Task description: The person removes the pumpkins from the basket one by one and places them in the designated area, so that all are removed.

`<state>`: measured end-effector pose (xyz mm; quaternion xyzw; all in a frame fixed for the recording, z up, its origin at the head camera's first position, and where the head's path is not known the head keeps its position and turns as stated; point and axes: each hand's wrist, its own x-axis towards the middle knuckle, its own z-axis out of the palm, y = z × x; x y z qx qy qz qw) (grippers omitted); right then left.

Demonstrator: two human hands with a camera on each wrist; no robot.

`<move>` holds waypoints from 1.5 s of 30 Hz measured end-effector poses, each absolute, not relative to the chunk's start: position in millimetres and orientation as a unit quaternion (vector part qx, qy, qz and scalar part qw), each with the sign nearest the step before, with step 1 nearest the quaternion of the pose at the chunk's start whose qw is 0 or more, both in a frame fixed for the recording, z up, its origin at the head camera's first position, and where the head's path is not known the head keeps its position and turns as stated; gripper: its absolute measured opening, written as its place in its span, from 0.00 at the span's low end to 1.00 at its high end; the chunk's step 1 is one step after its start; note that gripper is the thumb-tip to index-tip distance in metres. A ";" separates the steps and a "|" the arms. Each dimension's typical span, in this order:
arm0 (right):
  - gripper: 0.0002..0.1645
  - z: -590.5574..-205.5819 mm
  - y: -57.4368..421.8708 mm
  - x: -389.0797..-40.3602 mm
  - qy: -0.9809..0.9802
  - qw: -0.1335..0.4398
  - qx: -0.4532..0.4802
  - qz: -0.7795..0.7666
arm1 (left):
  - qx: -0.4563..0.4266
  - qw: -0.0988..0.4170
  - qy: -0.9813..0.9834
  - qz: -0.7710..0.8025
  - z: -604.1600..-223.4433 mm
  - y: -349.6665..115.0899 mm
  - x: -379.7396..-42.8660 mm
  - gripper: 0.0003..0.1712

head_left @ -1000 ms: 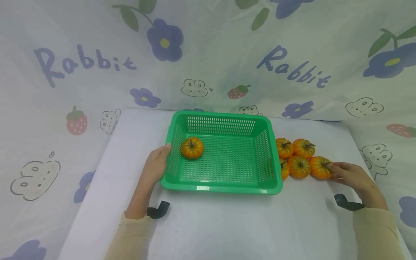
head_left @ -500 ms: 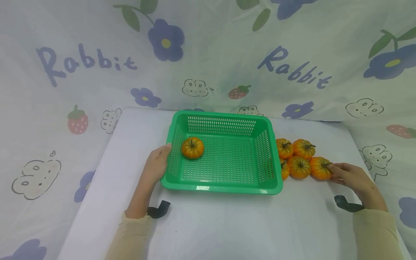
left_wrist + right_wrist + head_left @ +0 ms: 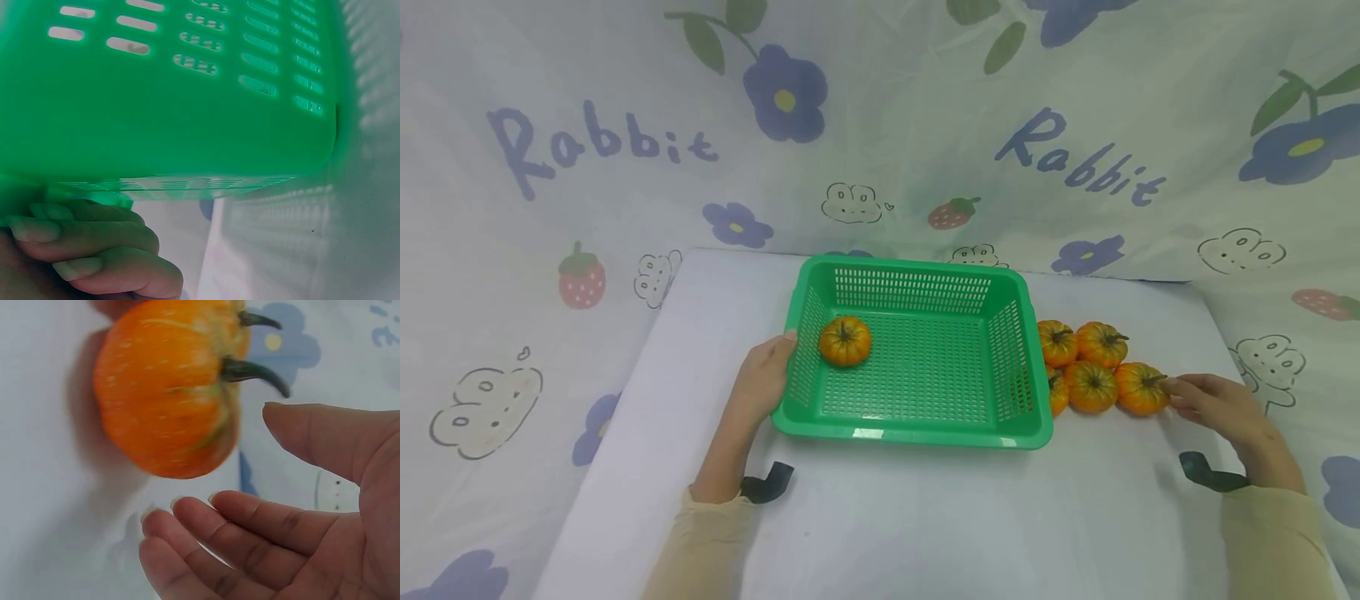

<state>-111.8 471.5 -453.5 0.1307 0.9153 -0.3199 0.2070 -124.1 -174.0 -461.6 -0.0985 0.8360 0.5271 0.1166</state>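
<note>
My left hand (image 3: 763, 377) grips the left rim of a green plastic basket (image 3: 910, 435); in the left wrist view its curled fingers (image 3: 125, 272) are tucked under the rim by the slotted wall. One small orange pumpkin (image 3: 845, 342) sits inside the basket at the left. My right hand (image 3: 1221, 408) is just right of the rightmost pumpkin (image 3: 1141, 389) of a group on the table. In the right wrist view the thumb and fingers (image 3: 200, 525) are spread apart and lie off that pumpkin's orange side, holding nothing. Its dark green stem points toward the thumb.
Several more pumpkins (image 3: 1091, 386) cluster against the basket's right side, one partly hidden behind its wall. A white table (image 3: 917, 525) lies below, and a printed cloth (image 3: 895, 125) with flowers and rabbits hangs behind it.
My right hand has let go of the rightmost pumpkin and drawn slightly to the right. The pumpkin stays where it was; my left hand and the basket have not moved.
</note>
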 end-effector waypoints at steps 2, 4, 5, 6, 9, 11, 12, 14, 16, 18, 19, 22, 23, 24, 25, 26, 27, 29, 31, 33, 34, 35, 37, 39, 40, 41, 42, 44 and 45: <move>0.51 -447.8 470.3 -110.9 0.921 0.196 0.126 -0.312 | -0.099 0.117 0.835 0.528 -461.0 -173.9 -124.1 0.42; 0.51 -441.7 467.4 -110.4 0.927 0.183 0.124 -0.303 | -0.098 0.116 0.835 0.529 -460.5 -173.8 -124.2 0.42; 0.51 -438.4 466.0 -110.3 0.929 0.180 0.123 -0.298 | -0.098 0.116 0.835 0.529 -460.5 -173.7 -124.1 0.42; 0.52 -435.0 464.7 -110.3 0.931 0.176 0.123 -0.296 | -0.098 0.115 0.835 0.529 -460.4 -173.7 -124.1 0.42; 0.51 -425.3 459.2 -110.5 0.935 0.165 0.119 -0.290 | -0.098 0.114 0.835 0.529 -459.7 -173.3 -123.8 0.41; 0.50 -418.2 455.1 -110.5 0.939 0.159 0.110 -0.285 | -0.098 0.114 0.836 0.528 -459.9 -173.3 -123.7 0.41; 0.50 -414.3 452.3 -110.6 0.940 0.156 0.108 -0.284 | -0.099 0.114 0.836 0.528 -460.2 -173.4 -123.6 0.41; 0.49 -406.3 445.1 -110.9 0.944 0.144 0.103 -0.279 | -0.099 0.115 0.837 0.526 -460.7 -173.7 -123.5 0.41; 0.48 -397.3 435.8 -112.3 0.949 0.132 0.100 -0.270 | -0.100 0.115 0.837 0.525 -461.6 -174.5 -123.5 0.41; 0.47 -388.2 424.6 -115.3 0.951 0.121 0.095 -0.269 | -0.101 0.116 0.838 0.524 -461.9 -175.3 -123.5 0.41; 0.46 -383.5 418.4 -117.2 0.953 0.117 0.089 -0.267 | -0.102 0.115 0.838 0.524 -462.0 -175.6 -123.4 0.41; 0.45 -368.8 398.2 -124.1 0.957 0.108 0.065 -0.261 | -0.102 0.114 0.839 0.522 -462.4 -176.6 -123.4 0.41; 0.44 -364.2 390.8 -126.7 0.959 0.104 0.054 -0.258 | -0.102 0.113 0.839 0.522 -462.5 -176.9 -123.4 0.40; 0.43 -359.5 383.2 -129.5 0.961 0.100 0.042 -0.256 | -0.102 0.112 0.839 0.523 -462.9 -177.2 -123.4 0.40; 0.42 -355.4 375.4 -132.4 0.962 0.093 0.027 -0.255 | -0.101 0.111 0.839 0.523 -463.3 -177.4 -123.5 0.40; 0.41 -351.5 367.5 -135.4 0.963 0.086 0.013 -0.254 | -0.100 0.110 0.838 0.525 -463.6 -177.5 -123.8 0.40; 0.40 -347.9 359.5 -138.3 0.965 0.081 -0.002 -0.250 | -0.099 0.109 0.837 0.527 -463.9 -177.4 -124.0 0.40; 0.39 -340.9 343.0 -144.2 0.967 0.072 -0.030 -0.243 | -0.097 0.110 0.834 0.532 -464.4 -177.3 -124.2 0.40; 0.39 -334.8 326.1 -150.6 0.967 0.072 -0.057 -0.239 | -0.097 0.112 0.832 0.535 -463.9 -176.9 -124.6 0.39; 0.39 -329.2 308.4 -157.3 0.964 0.080 -0.078 -0.242 | -0.096 0.112 0.831 0.536 -462.9 -177.0 -124.8 0.39; 0.38 -326.5 299.6 -160.6 0.961 0.084 -0.089 -0.249 | -0.097 0.111 0.832 0.535 -462.4 -177.1 -124.7 0.39; 0.38 -324.0 290.8 -163.9 0.957 0.091 -0.099 -0.256 | -0.098 0.110 0.832 0.534 -461.9 -177.2 -124.5 0.39; 0.37 -320.3 273.6 -170.8 0.948 0.102 -0.124 -0.275 | -0.098 0.109 0.833 0.533 -461.4 -177.4 -124.2 0.39; 0.37 -317.8 256.4 -177.5 0.942 0.112 -0.143 -0.282 | -0.101 0.109 0.834 0.531 -461.6 -177.2 -123.9 0.39; 0.36 -317.4 248.2 -181.0 0.939 0.117 -0.154 -0.285 | -0.102 0.109 0.834 0.532 -461.6 -177.1 -123.9 0.39; 0.36 -317.5 240.0 -184.5 0.936 0.120 -0.165 -0.286 | -0.104 0.110 0.833 0.533 -461.7 -176.7 -124.1 0.39; 0.35 -318.0 232.2 -187.9 0.934 0.124 -0.175 -0.287 | -0.104 0.111 0.832 0.534 -461.9 -176.4 -124.2 0.39; 0.34 -319.9 217.3 -194.8 0.929 0.134 -0.192 -0.286 | -0.105 0.112 0.832 0.534 -461.9 -175.5 -124.6 0.40; 0.34 -321.2 210.4 -198.2 0.927 0.139 -0.200 -0.286 | -0.106 0.113 0.831 0.535 -461.9 -174.7 -124.9 0.40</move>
